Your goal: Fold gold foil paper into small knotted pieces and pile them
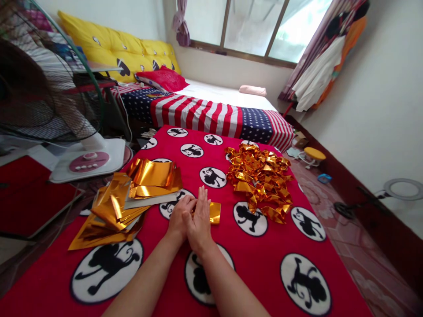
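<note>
Near the middle of the red cloth, a small folded piece of gold foil paper (215, 213) shows its right end beyond my hands. My left hand (180, 220) has its fingers curled at the hidden left part of the paper. Against it, my right hand (201, 222) stands on edge, fingers stretched out straight and side by side, its palm turned to the left. The hands touch at the thumbs, and they hide most of the paper. To the left lies a loose stack of gold foil sheets (115, 207). On the right is a heap of folded gold foil pieces (261, 176).
The red cloth (264, 273) has monkey prints in white circles. At the left, a fan (89, 158) stands close to the foil stack. Behind is a bed (211, 114) with a flag-pattern cover. A yellow stool (314, 154) and a ring light (401, 189) are at the right.
</note>
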A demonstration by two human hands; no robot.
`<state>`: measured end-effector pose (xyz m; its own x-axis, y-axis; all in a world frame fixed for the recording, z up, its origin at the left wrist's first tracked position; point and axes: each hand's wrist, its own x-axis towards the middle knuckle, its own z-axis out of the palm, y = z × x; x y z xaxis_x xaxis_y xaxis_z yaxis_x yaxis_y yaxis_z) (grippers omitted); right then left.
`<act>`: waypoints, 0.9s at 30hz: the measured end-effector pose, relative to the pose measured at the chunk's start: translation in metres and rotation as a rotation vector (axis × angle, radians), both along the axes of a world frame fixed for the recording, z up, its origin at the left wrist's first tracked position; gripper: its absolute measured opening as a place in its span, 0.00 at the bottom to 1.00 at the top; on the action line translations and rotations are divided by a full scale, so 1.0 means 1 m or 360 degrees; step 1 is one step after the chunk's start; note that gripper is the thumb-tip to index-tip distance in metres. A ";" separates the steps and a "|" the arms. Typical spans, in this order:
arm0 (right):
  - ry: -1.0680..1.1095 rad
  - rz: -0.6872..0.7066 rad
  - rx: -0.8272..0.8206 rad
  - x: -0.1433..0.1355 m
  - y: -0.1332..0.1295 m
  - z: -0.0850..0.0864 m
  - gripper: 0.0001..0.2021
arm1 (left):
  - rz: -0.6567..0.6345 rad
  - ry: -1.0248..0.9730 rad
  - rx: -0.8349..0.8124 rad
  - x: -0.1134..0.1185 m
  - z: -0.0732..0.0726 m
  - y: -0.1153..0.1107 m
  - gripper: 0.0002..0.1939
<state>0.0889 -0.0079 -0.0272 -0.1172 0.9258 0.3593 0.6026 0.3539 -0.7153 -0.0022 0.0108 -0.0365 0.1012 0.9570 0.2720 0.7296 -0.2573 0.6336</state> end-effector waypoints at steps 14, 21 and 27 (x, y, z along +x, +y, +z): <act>-0.0430 0.0127 -0.0161 0.022 -0.005 -0.002 0.45 | -0.0024 0.0127 0.0019 0.001 0.004 -0.001 0.10; -0.0857 0.0181 -0.0123 0.061 -0.021 -0.004 0.45 | 0.0013 0.0121 0.0069 0.004 0.009 -0.004 0.11; -0.1029 0.0125 -0.0184 0.081 -0.031 -0.003 0.47 | 0.0039 0.0221 0.0023 0.006 0.020 -0.009 0.11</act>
